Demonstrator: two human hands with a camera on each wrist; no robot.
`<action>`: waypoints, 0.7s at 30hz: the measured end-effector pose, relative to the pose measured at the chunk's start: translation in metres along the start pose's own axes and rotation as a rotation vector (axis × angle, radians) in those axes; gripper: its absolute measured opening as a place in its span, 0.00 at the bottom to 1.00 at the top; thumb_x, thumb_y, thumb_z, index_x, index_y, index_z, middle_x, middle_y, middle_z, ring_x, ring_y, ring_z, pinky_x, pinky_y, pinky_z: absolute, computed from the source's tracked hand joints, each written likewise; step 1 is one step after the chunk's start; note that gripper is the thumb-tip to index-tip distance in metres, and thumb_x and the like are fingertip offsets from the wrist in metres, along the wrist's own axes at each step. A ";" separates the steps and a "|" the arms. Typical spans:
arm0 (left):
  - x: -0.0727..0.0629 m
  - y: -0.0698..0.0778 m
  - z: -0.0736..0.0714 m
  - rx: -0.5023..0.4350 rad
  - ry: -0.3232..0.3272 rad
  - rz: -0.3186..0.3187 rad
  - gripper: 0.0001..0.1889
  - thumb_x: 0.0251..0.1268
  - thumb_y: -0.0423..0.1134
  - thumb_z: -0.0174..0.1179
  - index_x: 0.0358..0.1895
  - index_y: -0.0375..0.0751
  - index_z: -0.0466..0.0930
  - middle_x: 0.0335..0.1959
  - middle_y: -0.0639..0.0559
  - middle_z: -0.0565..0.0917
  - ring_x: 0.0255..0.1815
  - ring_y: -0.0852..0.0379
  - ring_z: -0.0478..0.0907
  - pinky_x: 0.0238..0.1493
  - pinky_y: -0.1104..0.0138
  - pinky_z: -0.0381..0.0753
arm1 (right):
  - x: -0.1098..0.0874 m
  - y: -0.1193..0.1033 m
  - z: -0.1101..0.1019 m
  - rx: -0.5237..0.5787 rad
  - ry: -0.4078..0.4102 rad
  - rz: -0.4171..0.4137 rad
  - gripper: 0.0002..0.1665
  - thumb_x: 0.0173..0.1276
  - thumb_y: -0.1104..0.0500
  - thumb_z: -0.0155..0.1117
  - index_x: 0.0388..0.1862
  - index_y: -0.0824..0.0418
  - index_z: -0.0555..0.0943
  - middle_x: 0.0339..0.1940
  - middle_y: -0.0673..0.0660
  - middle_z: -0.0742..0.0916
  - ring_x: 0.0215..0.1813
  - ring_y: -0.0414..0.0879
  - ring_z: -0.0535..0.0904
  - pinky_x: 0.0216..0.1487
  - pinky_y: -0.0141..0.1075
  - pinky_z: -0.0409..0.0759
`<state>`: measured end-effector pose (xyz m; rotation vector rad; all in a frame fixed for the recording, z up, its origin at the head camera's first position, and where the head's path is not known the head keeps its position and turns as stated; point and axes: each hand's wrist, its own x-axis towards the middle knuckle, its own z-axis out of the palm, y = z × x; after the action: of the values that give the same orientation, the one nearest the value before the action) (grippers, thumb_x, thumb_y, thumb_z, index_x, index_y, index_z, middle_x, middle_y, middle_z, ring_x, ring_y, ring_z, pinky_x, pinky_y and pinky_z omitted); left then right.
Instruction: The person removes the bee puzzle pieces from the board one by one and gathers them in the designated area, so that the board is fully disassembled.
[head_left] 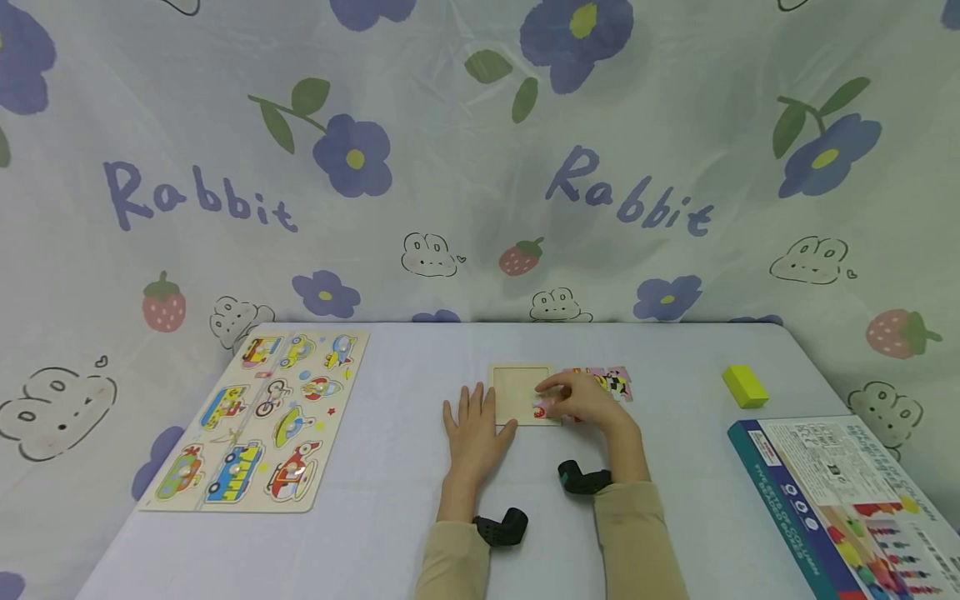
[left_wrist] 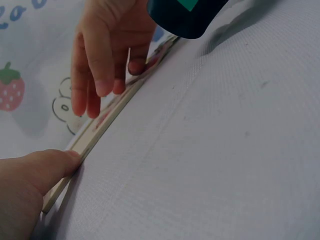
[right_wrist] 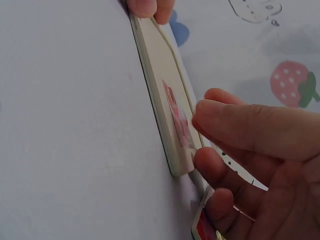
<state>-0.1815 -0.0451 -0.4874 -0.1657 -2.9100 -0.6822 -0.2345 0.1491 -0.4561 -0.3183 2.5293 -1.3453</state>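
A shallow square wooden puzzle tray (head_left: pixel 517 398) lies on the table. Beside its left edge my left hand (head_left: pixel 474 433) lies with straight fingers, and its thumb (left_wrist: pixel 62 162) touches the tray's near edge. One pink puzzle piece (right_wrist: pixel 176 112) lies inside the tray at the near right corner. Right over that corner hovers my right hand (head_left: pixel 588 400), its fingers loosely bent and apart from the piece in the right wrist view. More colourful puzzle pieces (head_left: pixel 618 383) lie just right of the tray, partly hidden behind the right hand.
On the left lies a wooden peg board (head_left: pixel 258 421) with vehicle pictures. A yellow block (head_left: pixel 746 386) sits at the back right. Nearer on the right is a large printed box (head_left: pixel 832 492). A patterned cloth (head_left: pixel 465 167) hangs behind the table.
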 end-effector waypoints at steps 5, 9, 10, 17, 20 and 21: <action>0.000 0.001 -0.001 -0.015 -0.001 -0.001 0.34 0.60 0.53 0.57 0.65 0.36 0.64 0.68 0.39 0.62 0.72 0.39 0.49 0.66 0.40 0.37 | -0.001 -0.006 0.002 -0.027 -0.033 0.006 0.21 0.48 0.68 0.69 0.45 0.60 0.83 0.33 0.54 0.80 0.25 0.44 0.69 0.21 0.32 0.67; -0.001 0.002 -0.001 -0.028 -0.005 -0.002 0.34 0.60 0.53 0.57 0.65 0.36 0.64 0.68 0.39 0.62 0.72 0.39 0.49 0.66 0.40 0.36 | -0.001 -0.006 0.002 -0.017 -0.007 -0.006 0.22 0.47 0.69 0.69 0.45 0.59 0.82 0.34 0.54 0.81 0.26 0.45 0.69 0.20 0.33 0.68; -0.001 0.002 -0.002 -0.033 -0.006 -0.002 0.34 0.60 0.53 0.57 0.65 0.36 0.64 0.68 0.39 0.62 0.72 0.38 0.49 0.66 0.40 0.36 | -0.001 -0.006 0.002 -0.009 0.002 -0.016 0.22 0.47 0.69 0.69 0.44 0.59 0.82 0.35 0.54 0.81 0.26 0.45 0.68 0.20 0.34 0.68; -0.001 0.002 -0.003 -0.030 -0.013 -0.005 0.34 0.61 0.53 0.57 0.66 0.36 0.64 0.69 0.39 0.61 0.72 0.39 0.48 0.66 0.40 0.36 | 0.000 -0.005 0.002 0.078 0.011 -0.088 0.20 0.50 0.70 0.66 0.45 0.61 0.81 0.36 0.56 0.82 0.37 0.47 0.75 0.29 0.36 0.73; 0.000 0.002 -0.002 -0.014 -0.011 -0.005 0.34 0.60 0.53 0.57 0.65 0.36 0.64 0.68 0.39 0.62 0.72 0.39 0.49 0.66 0.40 0.37 | 0.001 -0.005 0.003 0.086 -0.003 -0.077 0.20 0.52 0.71 0.63 0.46 0.60 0.81 0.36 0.56 0.81 0.34 0.46 0.75 0.23 0.33 0.71; 0.000 0.002 -0.002 -0.010 -0.010 -0.005 0.34 0.60 0.53 0.57 0.65 0.36 0.64 0.68 0.39 0.62 0.72 0.39 0.49 0.66 0.40 0.37 | 0.001 -0.005 0.004 0.088 -0.006 -0.067 0.21 0.53 0.71 0.62 0.46 0.60 0.80 0.37 0.56 0.80 0.33 0.46 0.75 0.20 0.32 0.69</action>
<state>-0.1807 -0.0446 -0.4850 -0.1634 -2.9180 -0.6991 -0.2338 0.1432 -0.4544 -0.3920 2.4657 -1.4733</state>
